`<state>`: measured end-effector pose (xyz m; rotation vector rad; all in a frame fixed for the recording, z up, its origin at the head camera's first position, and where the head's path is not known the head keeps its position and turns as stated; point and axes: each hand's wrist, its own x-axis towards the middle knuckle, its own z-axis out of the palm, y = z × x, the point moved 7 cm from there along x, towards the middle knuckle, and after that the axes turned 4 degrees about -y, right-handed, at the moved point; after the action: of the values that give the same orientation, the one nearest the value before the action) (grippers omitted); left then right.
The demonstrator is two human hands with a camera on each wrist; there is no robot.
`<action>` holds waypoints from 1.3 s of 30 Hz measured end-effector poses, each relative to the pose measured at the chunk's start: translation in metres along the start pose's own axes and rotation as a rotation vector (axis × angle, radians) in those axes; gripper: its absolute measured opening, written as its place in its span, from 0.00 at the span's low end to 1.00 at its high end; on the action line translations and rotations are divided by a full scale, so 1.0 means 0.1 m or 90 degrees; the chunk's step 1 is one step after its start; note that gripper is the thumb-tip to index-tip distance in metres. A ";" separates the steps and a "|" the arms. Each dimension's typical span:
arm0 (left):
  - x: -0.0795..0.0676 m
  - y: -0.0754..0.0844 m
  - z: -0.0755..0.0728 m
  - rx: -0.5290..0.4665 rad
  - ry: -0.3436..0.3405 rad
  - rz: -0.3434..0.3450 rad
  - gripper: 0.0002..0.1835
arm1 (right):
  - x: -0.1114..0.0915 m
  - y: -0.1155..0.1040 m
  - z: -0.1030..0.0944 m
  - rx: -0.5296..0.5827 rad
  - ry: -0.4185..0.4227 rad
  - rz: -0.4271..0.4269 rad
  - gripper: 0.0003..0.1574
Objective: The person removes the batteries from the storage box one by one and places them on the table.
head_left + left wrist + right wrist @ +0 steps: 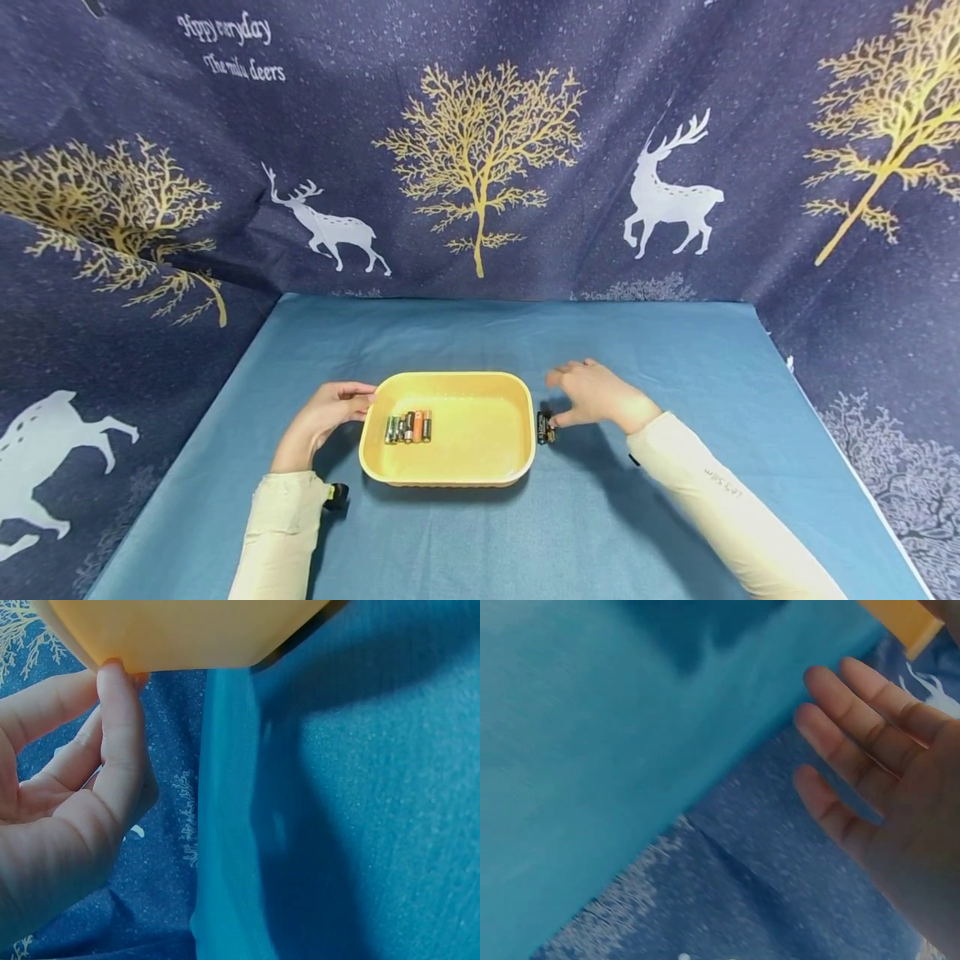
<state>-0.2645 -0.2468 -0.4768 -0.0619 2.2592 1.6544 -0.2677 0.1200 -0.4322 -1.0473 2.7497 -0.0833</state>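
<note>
A yellow plastic basin (480, 467) stands on the blue cloth, with a row of several batteries (408, 427) lying side by side in its left part. My left hand (330, 412) pinches the basin's left rim between thumb and fingers; the left wrist view shows this hand (82, 772) at the yellow rim (187, 637). Just outside the basin's right wall lie dark batteries (542, 427), partly covered by my right thumb. Above them my right hand (596, 393) hovers with fingers spread; in the right wrist view those fingers (855, 712) look straight and hold nothing.
Blue cloth (450, 550) covers the table. A dark curtain (525, 42) with printed deer and trees hangs behind and at both sides. A small black object (337, 497) sits at the left wrist.
</note>
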 end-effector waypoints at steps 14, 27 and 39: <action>0.00 -0.02 0.02 -0.003 0.000 -0.016 0.20 | 0.20 -0.17 -0.49 0.024 0.033 -0.010 0.31; 0.02 -0.04 0.02 -0.016 -0.003 -0.013 0.20 | 0.55 -0.53 -0.69 0.027 0.037 -0.067 0.30; 0.00 0.00 0.01 -0.005 -0.001 -0.013 0.21 | 0.83 -0.75 -0.80 0.025 0.021 -0.081 0.31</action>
<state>-0.2638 -0.2461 -0.4772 -0.0854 2.2443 1.6521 -0.2954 0.0071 -0.3587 -1.2189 2.6968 -0.1748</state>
